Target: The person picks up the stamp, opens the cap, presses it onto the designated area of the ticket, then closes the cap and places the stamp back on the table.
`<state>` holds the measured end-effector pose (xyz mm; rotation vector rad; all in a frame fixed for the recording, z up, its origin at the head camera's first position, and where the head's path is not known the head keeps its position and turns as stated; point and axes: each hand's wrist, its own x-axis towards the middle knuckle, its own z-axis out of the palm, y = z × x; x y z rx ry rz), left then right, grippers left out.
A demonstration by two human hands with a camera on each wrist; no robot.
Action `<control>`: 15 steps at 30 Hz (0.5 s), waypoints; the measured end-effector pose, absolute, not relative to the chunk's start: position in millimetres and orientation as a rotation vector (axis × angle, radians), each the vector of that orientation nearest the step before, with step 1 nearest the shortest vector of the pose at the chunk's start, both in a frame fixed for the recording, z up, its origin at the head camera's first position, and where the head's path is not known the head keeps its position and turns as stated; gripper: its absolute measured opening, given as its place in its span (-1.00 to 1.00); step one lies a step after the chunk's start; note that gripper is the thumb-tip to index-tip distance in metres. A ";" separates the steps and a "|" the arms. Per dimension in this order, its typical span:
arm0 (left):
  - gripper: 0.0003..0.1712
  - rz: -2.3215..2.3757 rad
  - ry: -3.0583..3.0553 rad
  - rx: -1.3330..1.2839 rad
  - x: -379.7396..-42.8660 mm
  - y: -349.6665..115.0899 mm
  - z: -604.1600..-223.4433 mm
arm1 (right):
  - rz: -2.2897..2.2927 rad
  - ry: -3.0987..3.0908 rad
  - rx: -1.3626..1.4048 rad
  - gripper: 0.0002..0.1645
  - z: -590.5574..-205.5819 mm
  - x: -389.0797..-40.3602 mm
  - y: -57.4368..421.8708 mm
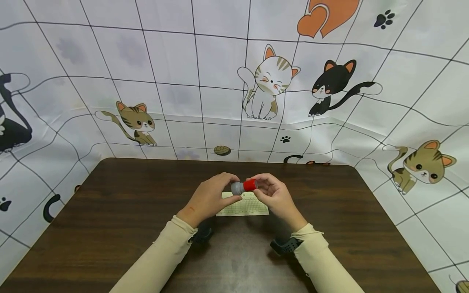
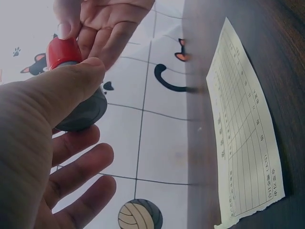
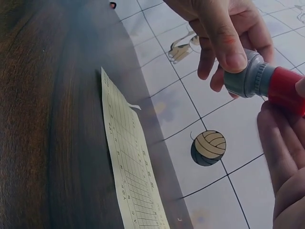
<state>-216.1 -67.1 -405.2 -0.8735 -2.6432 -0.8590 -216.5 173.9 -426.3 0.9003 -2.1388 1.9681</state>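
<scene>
A small round stamp point(image 1: 238, 188), with a grey body and a red end point(image 3: 285, 90), is held sideways between the two hands above the table. My left hand point(image 1: 209, 198) pinches the grey body between thumb and fingers; its other fingers are spread apart in the left wrist view. From the opposite side my right hand point(image 1: 275, 197) grips the red end with thumb and fingertips. Below them a pale yellow printed slip point(image 1: 244, 208) with ruled lines and a torn edge lies on the table. Part of the slip is covered by the hands in the head view.
The dark brown wooden table point(image 1: 121, 219) reaches a white curtain point(image 1: 176, 101) printed with grid lines and cartoon cats at its back and sides. A dark wrist strap point(image 1: 287, 246) is worn at the right sleeve point(image 1: 318, 256).
</scene>
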 end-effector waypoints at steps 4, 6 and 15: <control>-0.49 -0.857 -2.637 -0.864 -215.7 -68.1 -405.1 | 1.805 -2.253 0.886 -0.60 -425.5 -217.5 174.1; -0.49 -0.844 -2.636 -0.863 -215.8 -68.8 -405.4 | 1.673 -2.319 0.871 -0.57 -424.9 -217.3 174.8; -0.49 -0.744 -2.635 -0.874 -217.0 -70.3 -407.1 | 1.214 -2.427 0.893 -0.54 -420.7 -215.4 179.3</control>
